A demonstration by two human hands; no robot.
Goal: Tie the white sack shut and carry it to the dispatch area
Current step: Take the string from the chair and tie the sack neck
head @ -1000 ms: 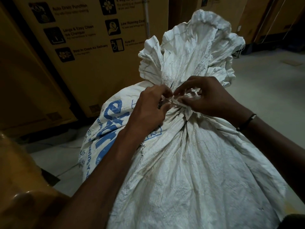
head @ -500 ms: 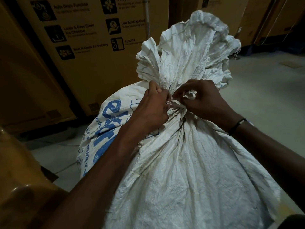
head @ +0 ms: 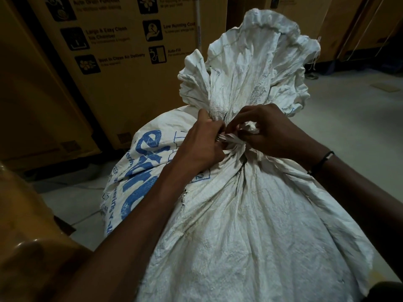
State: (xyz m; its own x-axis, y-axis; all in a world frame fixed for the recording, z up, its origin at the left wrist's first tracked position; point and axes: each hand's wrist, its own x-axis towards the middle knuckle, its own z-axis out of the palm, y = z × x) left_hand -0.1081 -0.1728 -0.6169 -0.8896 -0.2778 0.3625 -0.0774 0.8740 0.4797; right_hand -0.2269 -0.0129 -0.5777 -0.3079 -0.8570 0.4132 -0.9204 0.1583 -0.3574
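Note:
A full white woven sack (head: 250,225) with blue print on its left side stands in front of me. Its gathered neck is cinched in the middle and the loose mouth (head: 257,68) flares upward above it. A thin white tie strip (head: 229,139) wraps the neck. My left hand (head: 200,144) pinches one end of the strip at the left of the neck. At the right of the neck, my right hand (head: 270,131) pinches the other end, fingers curled over the knot. The knot itself is partly hidden by my fingers.
Tall brown cartons (head: 122,62) with printed icons stand close behind and to the left of the sack. More cartons (head: 349,25) line the back right. Grey concrete floor (head: 359,118) stretches to the right. A brown rounded object (head: 28,247) sits at the lower left.
Both hands have shifted slightly up and left along the neck and stay on the tie strip; the sack top leans a little more to the left.

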